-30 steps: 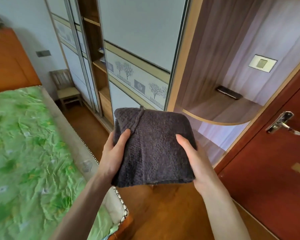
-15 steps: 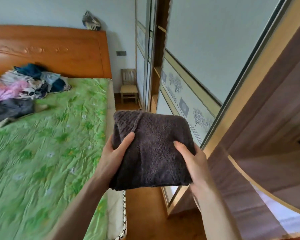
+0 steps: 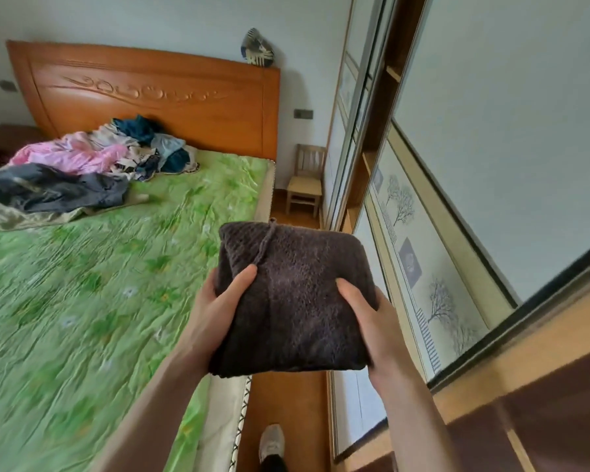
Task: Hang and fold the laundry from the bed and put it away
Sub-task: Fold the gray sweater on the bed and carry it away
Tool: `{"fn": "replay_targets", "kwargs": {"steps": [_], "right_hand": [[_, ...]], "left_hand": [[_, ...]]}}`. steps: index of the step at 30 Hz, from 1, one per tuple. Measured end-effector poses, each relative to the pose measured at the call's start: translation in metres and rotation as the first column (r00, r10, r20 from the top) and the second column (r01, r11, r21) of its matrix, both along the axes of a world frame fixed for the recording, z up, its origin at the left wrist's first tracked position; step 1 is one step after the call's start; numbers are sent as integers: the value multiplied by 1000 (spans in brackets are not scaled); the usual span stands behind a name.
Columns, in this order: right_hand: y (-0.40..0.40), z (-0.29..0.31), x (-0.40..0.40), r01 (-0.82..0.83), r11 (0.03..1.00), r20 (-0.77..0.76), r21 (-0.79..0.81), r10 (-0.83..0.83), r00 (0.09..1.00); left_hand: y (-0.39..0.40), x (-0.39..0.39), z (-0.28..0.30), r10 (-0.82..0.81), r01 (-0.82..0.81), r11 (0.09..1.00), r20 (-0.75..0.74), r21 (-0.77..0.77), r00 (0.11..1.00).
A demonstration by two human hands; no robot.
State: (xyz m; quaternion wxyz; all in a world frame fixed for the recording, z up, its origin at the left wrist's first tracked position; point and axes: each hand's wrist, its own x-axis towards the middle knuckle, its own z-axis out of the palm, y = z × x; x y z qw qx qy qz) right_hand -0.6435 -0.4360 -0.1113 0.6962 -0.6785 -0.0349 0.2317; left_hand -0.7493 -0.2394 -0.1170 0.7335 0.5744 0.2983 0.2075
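Beside the green bed point(image 3: 82, 301), both hands are gripping a folded dark sweater point(image 3: 297, 301) (roughly square, level): left hand point(image 3: 215, 308) and right hand point(image 3: 372, 321) pinching opposite sides.

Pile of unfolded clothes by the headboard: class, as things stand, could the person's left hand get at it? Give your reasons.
Probably not yet. The left hand and right hand both grip the folded dark sweater, and the clothes pile lies far up the bed by the headboard. Nothing blocks the way; the hand is simply occupied and distant.
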Motion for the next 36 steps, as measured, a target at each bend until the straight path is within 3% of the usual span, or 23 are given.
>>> {"fn": "replay_targets", "kwargs": {"steps": [17,36], "right_hand": [[208,6,234,-147,988,26,-37,148,989],[307,-23,446,-109,994,-56,17,110,992]], "left_hand": [[189,205,5,132,-130,990,32,-56,991],[296,423,-6,78,-81,995,-42,-60,996]]}}
